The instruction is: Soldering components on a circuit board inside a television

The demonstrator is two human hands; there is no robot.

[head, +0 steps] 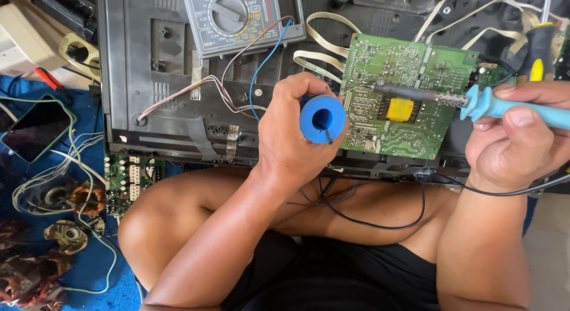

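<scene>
The blue tool's body [322,118] is mostly hidden inside the left hand [294,124]; only its round end shows. The soldering iron's handle [522,109] runs off the right edge, and its tip is lost against the green circuit board [415,67]. The multimeter [240,17] is cut off by the top edge. A phone [35,130] at left is partly crossed by wires. The board's small parts are too fine to tell apart.

A circuit board [404,103] lies on a panel [154,79], seemingly touching it, right of the multimeter [237,17].
</scene>
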